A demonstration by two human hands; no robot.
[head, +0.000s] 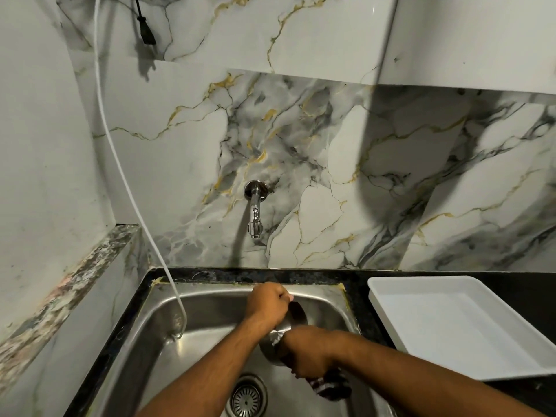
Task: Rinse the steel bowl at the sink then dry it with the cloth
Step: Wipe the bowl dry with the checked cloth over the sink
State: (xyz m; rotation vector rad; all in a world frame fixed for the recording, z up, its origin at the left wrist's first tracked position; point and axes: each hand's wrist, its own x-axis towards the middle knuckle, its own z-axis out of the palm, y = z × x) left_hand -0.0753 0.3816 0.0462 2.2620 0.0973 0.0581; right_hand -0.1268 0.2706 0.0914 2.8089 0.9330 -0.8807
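Observation:
Over the steel sink [210, 314] I hold the steel bowl [281, 335] tilted on its side, its dark inside facing away from me. My left hand [267, 302] grips the bowl's upper rim. My right hand [307, 353] presses a dark patterned cloth [331, 386] against the bowl's lower side; the cloth's end hangs below my fist. Both hands hide most of the bowl. The wall tap [255, 212] above the sink shows no water running.
A white plastic tray [391, 299] sits on the black counter right of the sink. A thin white hose [126, 176] hangs from above into the sink's left side. The drain strainer [247, 398] lies below my arms. A marble ledge runs along the left wall.

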